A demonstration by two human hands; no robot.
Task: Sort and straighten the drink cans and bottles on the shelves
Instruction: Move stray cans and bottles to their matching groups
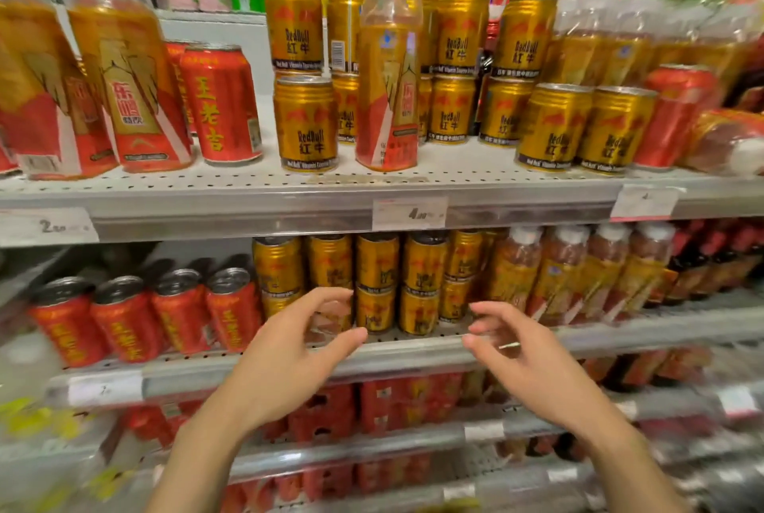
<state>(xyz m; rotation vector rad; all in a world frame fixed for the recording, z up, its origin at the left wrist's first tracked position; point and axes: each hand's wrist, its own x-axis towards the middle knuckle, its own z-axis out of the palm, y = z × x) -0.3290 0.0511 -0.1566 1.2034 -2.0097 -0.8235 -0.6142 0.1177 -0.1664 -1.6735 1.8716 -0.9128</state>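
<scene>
Gold cans fill most of the view. On the upper shelf [372, 190], toward 12 o'clock, gold Red Bull cans [306, 121] stand two high in several rows, and one tall orange-and-red bottle [388, 74] with a clear cap stands upright among them, just beside the front left gold can. Toward 10 o'clock a red can [221, 103] with yellow characters stands upright next to two large orange bottles [124, 86] of the same kind as the tall one. Toward 2 o'clock more gold cans stand at the shelf's front edge, a red can [672, 119] leans beside them, and a bottle [731, 142] lies on its side at the far right.

On the middle shelf [413, 351], a row of red cans [177, 314] sits toward 9 o'clock, stacked gold cans [378, 285] at centre, and orange bottles with pale caps [558, 272] toward 3 o'clock.

Both hands are raised in front of the middle shelf and hold nothing. The left hand [289, 351], toward 7 o'clock, has its fingers loosely curved and its thumb apart, fingertips near the lower gold cans; whether they touch a can cannot be told. The right hand [521, 355], toward 5 o'clock, is likewise relaxed with fingers gently bent, near the shelf's front edge. The hands are well apart.

White price tags [409, 212] hang on the shelf rails.
</scene>
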